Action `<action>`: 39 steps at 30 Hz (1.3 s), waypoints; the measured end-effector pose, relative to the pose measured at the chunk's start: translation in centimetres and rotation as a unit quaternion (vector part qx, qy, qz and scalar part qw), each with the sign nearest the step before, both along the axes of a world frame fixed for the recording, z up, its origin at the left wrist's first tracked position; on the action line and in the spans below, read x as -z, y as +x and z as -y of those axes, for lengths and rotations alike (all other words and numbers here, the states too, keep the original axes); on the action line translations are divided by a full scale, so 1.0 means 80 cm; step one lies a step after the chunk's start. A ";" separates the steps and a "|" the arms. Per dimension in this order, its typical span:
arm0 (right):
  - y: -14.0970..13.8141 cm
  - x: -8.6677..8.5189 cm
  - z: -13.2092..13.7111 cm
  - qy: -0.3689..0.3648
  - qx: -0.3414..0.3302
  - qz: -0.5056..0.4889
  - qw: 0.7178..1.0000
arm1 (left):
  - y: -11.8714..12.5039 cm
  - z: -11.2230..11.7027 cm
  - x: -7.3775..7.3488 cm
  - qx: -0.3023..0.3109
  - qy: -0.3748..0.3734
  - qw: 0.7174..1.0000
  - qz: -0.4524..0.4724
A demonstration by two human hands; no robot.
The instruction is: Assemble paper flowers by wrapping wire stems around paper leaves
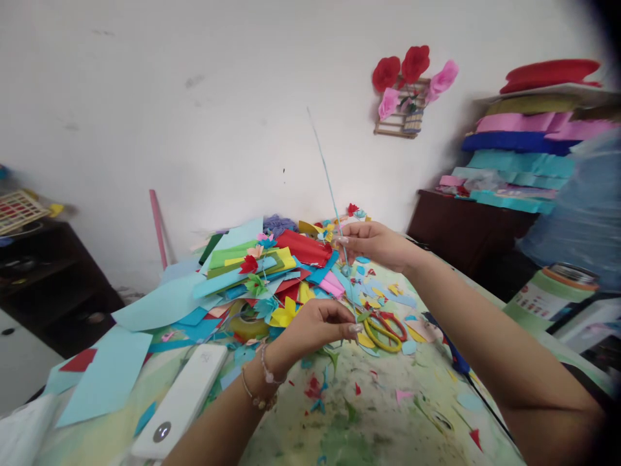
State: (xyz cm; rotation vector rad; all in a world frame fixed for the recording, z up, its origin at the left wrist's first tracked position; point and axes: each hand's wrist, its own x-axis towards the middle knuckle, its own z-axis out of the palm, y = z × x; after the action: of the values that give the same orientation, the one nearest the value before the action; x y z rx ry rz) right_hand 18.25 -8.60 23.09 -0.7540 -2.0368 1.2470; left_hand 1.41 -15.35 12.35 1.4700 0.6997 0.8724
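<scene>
So the thin light-blue stem is the fiddly bit here: it runs up through the middle of the frame, tilted a bit left, with its top end loose against the bare wall. The right hand has it pinched between thumb and fingertips, and the left hand looks closed in a pinch around the lower end, just below and left of center. Can't tell how hard either one's squeezing. My worry is that long free top: nothing supports it up there, so a twist at the fingers could make it whip around or bend. If it's wrapped in paper (can't be sure), uneven pull between the two pinches might tear or loosen the wrap. The scissors lie right beside the left fingertips, so a careless drop of that hand could bump the handles. There's also the paper pile behind the hands, with a yellow paper flower near the left wrist; a sweeping forearm or snagged bracelet could crush petals. Small paper scraps litter the lower right too, and they'd easily stick to fingers.
</scene>
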 end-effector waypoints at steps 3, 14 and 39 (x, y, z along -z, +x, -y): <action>-0.008 0.003 0.007 0.015 0.040 -0.011 0.999 | 0.000 0.002 -0.002 -0.013 0.040 0.998 -0.038; -0.006 0.008 0.007 0.006 0.064 -0.052 0.997 | -0.005 0.008 -0.013 0.033 -0.042 0.999 0.006; -0.024 0.042 -0.003 -0.114 -0.014 -0.278 0.954 | 0.011 0.019 0.000 0.032 0.028 0.988 0.146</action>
State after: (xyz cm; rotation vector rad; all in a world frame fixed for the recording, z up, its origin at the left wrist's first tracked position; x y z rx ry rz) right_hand 16.34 -8.40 19.71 -0.4056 -1.4658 1.5234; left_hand 2.30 -16.86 12.35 1.3687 0.4104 1.0378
